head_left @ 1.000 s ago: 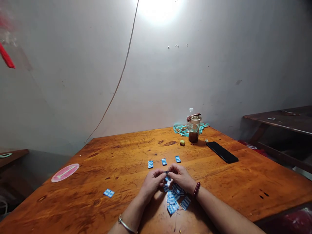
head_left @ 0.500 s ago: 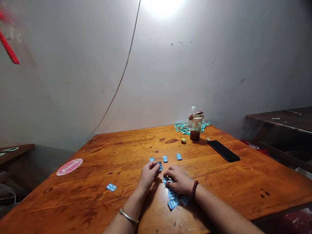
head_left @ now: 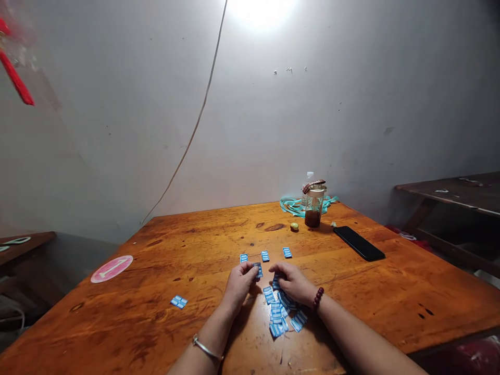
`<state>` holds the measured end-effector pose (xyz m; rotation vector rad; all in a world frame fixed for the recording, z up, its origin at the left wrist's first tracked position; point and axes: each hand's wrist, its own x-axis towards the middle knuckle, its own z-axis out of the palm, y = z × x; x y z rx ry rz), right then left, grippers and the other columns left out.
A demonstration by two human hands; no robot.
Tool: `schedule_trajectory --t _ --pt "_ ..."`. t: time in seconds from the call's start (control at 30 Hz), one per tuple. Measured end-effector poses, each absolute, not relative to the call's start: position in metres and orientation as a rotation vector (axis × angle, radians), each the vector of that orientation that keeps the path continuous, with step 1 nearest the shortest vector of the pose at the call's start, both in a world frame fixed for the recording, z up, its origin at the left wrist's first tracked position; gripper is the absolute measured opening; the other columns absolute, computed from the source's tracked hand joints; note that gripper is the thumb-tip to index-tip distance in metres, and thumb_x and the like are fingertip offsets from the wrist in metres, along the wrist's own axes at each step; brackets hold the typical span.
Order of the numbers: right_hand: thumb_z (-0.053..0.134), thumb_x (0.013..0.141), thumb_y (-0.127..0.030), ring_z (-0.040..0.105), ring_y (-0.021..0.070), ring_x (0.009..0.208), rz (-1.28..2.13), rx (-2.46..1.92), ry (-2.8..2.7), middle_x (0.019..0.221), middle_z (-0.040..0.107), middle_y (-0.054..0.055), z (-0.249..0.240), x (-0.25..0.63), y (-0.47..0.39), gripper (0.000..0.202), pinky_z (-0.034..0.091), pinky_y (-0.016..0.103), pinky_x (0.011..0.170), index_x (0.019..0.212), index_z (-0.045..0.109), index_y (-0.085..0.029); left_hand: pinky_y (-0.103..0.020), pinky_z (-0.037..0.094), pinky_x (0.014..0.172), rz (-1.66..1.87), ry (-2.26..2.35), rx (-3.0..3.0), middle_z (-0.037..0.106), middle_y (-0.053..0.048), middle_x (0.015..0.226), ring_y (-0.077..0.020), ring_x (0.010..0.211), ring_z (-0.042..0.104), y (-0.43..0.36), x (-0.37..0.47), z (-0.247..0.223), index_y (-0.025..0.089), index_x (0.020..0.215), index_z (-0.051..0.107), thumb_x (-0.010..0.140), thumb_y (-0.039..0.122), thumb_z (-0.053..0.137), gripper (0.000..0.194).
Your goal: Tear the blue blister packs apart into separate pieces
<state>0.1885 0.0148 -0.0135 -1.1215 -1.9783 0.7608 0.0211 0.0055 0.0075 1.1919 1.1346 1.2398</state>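
Observation:
Between the thumb and fingers of my left hand (head_left: 239,287) is a small stack of blue-and-white cards (head_left: 258,270), held above the table. My right hand (head_left: 295,284) pinches another blue-and-white card (head_left: 276,282) at the upper edge of a loose pile (head_left: 276,312). The pile's cards overlap at several angles, partly under my right hand. Beyond my hands lie three separate small card stacks, at the left (head_left: 244,258), middle (head_left: 265,256) and right (head_left: 287,252). A blue-and-white piece (head_left: 178,301) rests on the wood left of my left hand.
The wooden table (head_left: 156,328) also bears a black phone (head_left: 358,242), a bottle with dark liquid (head_left: 313,208), a clear bottle behind it, turquoise straps (head_left: 291,206), a small yellowish object (head_left: 294,226) and a pink round sticker (head_left: 112,269) at the left.
My right hand has shifted slightly right and away from the pile's left part, uncovering more cards, and a card now shows at its fingertips. My left hand has barely moved.

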Motion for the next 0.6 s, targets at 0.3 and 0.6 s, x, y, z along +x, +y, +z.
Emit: schedule_trajectory --t 0.3,0.6 --pt "0.043 0.071 -0.009 0.046 0.0089 0.058 0.722 -0.997 -1.977 0.063 0.051 -0.003 0.02 0.167 0.011 0.014 0.034 0.018 0.053 0.077 0.052 -0.017 -0.017 0.03 0.038 1.142 1.113 1.17 0.053 0.002 0.05 -0.0063 0.04 0.043 0.01 0.021 -0.002 0.012 0.062 0.057 0.058 0.038 0.065 0.028" --pt "0.043 0.069 -0.006 0.047 0.0112 0.066 0.476 -1.068 -1.949 0.072 0.052 0.0 0.011 0.149 0.023 0.018 0.034 0.02 0.058 0.075 0.055 -0.018 -0.017 0.03 0.041 1.107 1.014 1.064 0.054 0.001 0.053 -0.0076 0.045 0.048 0.012 0.019 -0.002 0.012 0.064 0.058 0.056 0.043 0.066 0.033"
